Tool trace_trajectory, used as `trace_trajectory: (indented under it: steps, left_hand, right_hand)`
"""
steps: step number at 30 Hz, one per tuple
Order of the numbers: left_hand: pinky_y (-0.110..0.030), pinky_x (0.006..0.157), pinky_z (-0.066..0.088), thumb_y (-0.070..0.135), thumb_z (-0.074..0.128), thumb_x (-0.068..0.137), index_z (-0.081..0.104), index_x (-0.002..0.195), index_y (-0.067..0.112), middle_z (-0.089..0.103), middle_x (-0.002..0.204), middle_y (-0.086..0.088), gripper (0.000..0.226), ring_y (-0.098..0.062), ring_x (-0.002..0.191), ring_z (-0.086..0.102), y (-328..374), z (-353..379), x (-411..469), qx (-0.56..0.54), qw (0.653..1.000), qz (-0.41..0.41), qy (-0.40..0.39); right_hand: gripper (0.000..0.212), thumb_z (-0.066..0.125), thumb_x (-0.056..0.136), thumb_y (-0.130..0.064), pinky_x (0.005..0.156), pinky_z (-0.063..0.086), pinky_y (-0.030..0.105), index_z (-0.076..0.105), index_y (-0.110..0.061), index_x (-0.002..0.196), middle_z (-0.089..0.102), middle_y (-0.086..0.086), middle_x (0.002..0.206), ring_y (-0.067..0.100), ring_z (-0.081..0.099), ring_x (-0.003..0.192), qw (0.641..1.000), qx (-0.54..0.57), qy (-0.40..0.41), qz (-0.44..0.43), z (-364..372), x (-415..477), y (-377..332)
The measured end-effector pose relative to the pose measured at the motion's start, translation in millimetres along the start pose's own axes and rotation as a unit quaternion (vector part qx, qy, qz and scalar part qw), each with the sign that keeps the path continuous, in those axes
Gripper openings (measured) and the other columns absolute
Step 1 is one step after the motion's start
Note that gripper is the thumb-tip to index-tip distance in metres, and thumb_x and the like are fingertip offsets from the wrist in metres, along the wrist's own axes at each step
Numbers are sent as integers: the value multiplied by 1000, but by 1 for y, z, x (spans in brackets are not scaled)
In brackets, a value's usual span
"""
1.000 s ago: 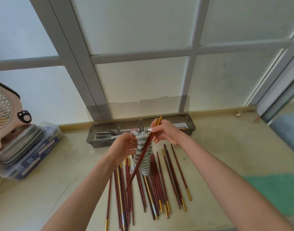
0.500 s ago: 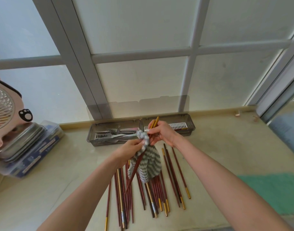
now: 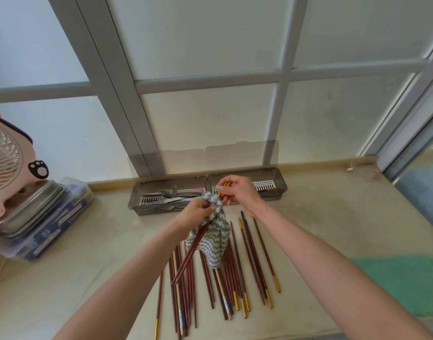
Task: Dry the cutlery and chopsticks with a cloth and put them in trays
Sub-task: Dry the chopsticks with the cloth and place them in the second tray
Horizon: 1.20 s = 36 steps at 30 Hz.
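Note:
My left hand (image 3: 197, 213) grips a grey-and-white striped cloth (image 3: 214, 238) wrapped around a pair of dark red chopsticks (image 3: 189, 257). My right hand (image 3: 237, 190) pinches the same pair at its gold top ends, above the trays. The pair slants down to the left, tips over the counter. Several more red chopsticks (image 3: 257, 261) with gold ends lie fanned on the counter below my hands. Two grey trays stand by the window: the left tray (image 3: 136, 200) holds forks and other cutlery, the right tray (image 3: 280, 186) has a white slotted insert.
A pink fan (image 3: 4, 158) stands at the far left above a steel tray (image 3: 31, 209) stacked on a clear box. A green mat (image 3: 404, 280) lies at the right. The trays' clear lids (image 3: 210, 158) lean open against the window.
The cloth in my left hand has slid up the chopstick pair toward my right hand, baring the lower part of the pair. Both hands moved slightly toward the trays.

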<state>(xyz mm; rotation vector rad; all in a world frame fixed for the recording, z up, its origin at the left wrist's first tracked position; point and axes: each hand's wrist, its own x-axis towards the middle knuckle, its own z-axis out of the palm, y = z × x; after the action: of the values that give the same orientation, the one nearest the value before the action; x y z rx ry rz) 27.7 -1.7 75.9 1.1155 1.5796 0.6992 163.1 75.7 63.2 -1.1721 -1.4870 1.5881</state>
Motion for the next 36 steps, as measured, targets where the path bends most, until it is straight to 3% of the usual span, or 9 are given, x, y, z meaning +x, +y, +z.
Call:
trace_trajectory:
  steps: [5,10,15,17,19,22,25,30,36]
  left_hand:
    - [-36,83,51,20,47,97,61,105,-6,64,102,-22,30,-25,90,61,1,-11,-1,42,999,-7,-23]
    - [-21,67,50,18,46,97,62,96,0,63,87,-10,24,-16,78,62,-21,-29,-15,28,998,-25,-56]
    - [-27,66,48,14,45,97,60,91,2,62,85,-12,21,-20,78,60,-54,-45,-22,-107,990,-69,63]
    - [-29,60,52,14,43,98,59,97,1,64,86,-13,20,-23,78,61,-54,-40,-22,-243,964,-82,73]
    - [-34,63,54,16,43,97,58,105,3,66,92,-14,22,-26,83,63,-46,-28,-15,-356,930,-66,67]
    - [-36,75,50,15,43,97,58,111,0,65,97,-12,26,-24,88,62,-25,-11,3,-443,890,-14,104]
    - [-29,79,51,16,49,95,55,120,-3,64,98,-8,32,-17,86,61,-13,-5,14,-471,868,15,160]
    - [-29,79,49,17,61,88,60,115,-2,65,104,-10,33,-20,94,60,-13,-2,21,-429,864,-19,263]
    - [-41,92,49,16,71,80,62,105,-1,65,109,-15,32,-29,99,62,-17,-7,28,-442,850,-81,276]
  right_hand:
    - [6,62,87,-1,45,48,18,64,-5,86,65,12,74,14,57,48,992,16,115,47,-19,17,-14]
    - [12,63,87,0,45,49,16,66,-2,97,65,11,73,13,59,49,972,35,226,60,-57,31,-20]
    - [16,64,86,2,45,50,17,66,-2,101,65,9,73,10,62,43,910,190,363,66,-92,39,-27]
    - [18,61,86,5,53,54,19,64,0,102,65,9,81,15,66,55,893,284,341,66,-83,33,-28]
    - [14,57,87,7,58,56,21,61,-1,98,64,12,90,19,68,67,898,348,257,85,-53,24,-22]
    - [13,56,86,9,60,58,24,58,0,95,62,18,94,24,68,74,900,388,136,143,4,12,-5]
    - [13,55,85,15,62,60,29,56,4,92,61,24,98,29,68,76,883,425,110,166,33,5,6]
    - [15,62,81,13,66,60,29,61,6,93,67,22,89,26,72,71,930,308,114,163,35,-3,6]
    - [10,59,86,6,54,56,25,62,4,95,68,17,77,21,67,60,966,173,24,193,50,-21,11]
